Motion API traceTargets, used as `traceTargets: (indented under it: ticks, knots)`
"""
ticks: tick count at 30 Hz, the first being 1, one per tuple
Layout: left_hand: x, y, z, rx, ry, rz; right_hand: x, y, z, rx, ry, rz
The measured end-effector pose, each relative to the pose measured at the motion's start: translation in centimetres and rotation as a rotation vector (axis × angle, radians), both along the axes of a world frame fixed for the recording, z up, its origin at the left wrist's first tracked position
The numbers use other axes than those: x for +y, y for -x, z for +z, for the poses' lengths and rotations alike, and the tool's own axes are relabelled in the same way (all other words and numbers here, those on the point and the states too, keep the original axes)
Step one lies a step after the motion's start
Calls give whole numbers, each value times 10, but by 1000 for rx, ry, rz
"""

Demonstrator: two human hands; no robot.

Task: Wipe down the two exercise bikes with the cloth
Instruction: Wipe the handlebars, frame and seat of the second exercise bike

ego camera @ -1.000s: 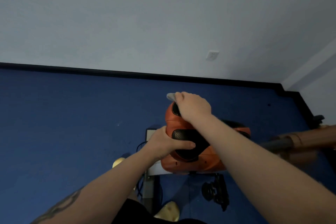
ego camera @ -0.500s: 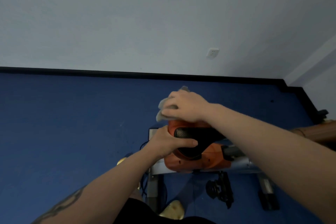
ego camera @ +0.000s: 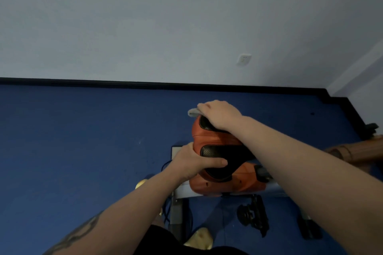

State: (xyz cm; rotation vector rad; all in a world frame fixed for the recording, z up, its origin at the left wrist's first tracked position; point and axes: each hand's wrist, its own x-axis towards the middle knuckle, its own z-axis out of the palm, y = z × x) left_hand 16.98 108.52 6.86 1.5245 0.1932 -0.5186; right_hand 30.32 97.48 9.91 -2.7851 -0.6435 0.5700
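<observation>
While apparently gripped, cloth (ego camera: 193,112) beneath right hand (ego camera: 220,115)

cloth (ego camera: 193,112): soft grey fabric, matt, slightly fuzzy where it shows beyond the right hand (ego camera: 220,114)
bike saddle (ego camera: 219,157): orange covering that looks like smooth leather or vinyl with a faint sheen; black inset panels, matt, the nearer one finely perforated under the left hand (ego camera: 191,161)
bike body (ego camera: 226,185): orange shell, smooth like hard plastic, low gloss
bike frame (ego camera: 177,211): grey bars, painted metal by the look, satin
pedal (ego camera: 253,216): black, matt, ridged plastic or rubber; too dark to tell which
floor (ego camera: 83,141): blue, matt, fine-grained like carpet
wall (ego camera: 165,23): pale painted surface, flat and matt
skirting (ego camera: 145,84): black, smooth strip
socket (ego camera: 244,59): white smooth plastic
</observation>
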Motion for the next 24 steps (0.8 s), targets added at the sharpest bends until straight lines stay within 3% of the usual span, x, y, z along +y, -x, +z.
traceTargets:
  ticks: [2,4,6,8,10,13,15,17,19,21,24]
  knots:
    - [0,1,-1,-9,-1,10,-6,21,-6,-179,-40,148]
    - [0,1,0,-10,-4,5,-22,32,-6,-154,-167,191]
    - [0,0,2,-3,-16,5,-37,19,-3,-11,-173,68]
    - [0,1,2,-1,-9,15,-43,15,-6,29,-43,-79]
    - [0,0,1,-3,-13,19,-38,24,-10,-100,10,-118]
    - [0,0,0,-10,-20,13,-33,48,-14,-268,-114,-58]
    - [0,-1,1,-7,-28,17,-41,46,-9,-205,-170,12]
    - [0,-1,2,-1,-34,20,-44,30,-3,-38,-162,-72]
    - [-1,-1,2,0,-44,25,-36,19,-4,11,-110,-162]
    - [-1,0,3,-4,-49,27,-19,30,-5,-123,-70,-71]
    - [-2,0,6,-35,-81,-6,-9,44,-7,-366,-37,269]
